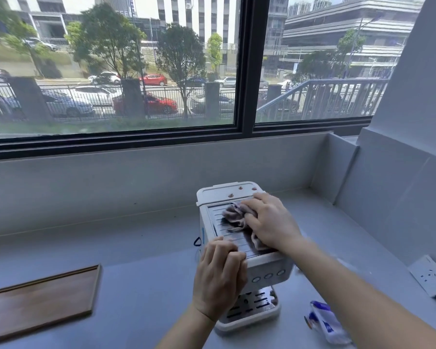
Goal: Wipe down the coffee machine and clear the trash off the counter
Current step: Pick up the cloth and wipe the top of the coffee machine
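Cloth (233, 217) — crumpled — fills right grip (272, 222) atop boxy coffee machine (267, 269); left grip (219, 273) clasps its ribbed edge.

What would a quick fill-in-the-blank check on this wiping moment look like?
1. The right hand presses a crumpled ____ onto the top of the coffee machine.
2. The left hand grips the machine's front edge, and the wooden tray lies on that side, on the ____.
3. The blue-and-white wrapper lies beneath the ____ forearm.
Missing words: cloth; counter; right.
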`<move>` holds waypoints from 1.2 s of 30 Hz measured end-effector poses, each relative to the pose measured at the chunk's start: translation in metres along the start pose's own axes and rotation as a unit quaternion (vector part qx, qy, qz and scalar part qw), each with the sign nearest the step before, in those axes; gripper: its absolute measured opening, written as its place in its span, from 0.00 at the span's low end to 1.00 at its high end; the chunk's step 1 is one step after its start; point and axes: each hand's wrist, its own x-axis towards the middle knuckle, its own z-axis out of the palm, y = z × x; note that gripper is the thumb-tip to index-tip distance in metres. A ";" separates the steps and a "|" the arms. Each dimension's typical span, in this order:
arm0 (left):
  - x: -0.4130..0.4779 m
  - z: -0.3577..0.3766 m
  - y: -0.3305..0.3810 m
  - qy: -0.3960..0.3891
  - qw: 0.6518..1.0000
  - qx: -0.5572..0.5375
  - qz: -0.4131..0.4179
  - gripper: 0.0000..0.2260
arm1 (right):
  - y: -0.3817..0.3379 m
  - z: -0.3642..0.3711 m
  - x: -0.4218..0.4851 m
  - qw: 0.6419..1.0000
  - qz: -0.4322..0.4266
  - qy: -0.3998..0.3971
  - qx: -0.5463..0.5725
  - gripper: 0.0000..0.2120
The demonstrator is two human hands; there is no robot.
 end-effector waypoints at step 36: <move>0.008 -0.021 -0.008 -0.147 0.968 -0.051 -0.198 0.34 | 0.026 -0.020 -0.021 1.000 -0.025 0.011 -0.006 0.15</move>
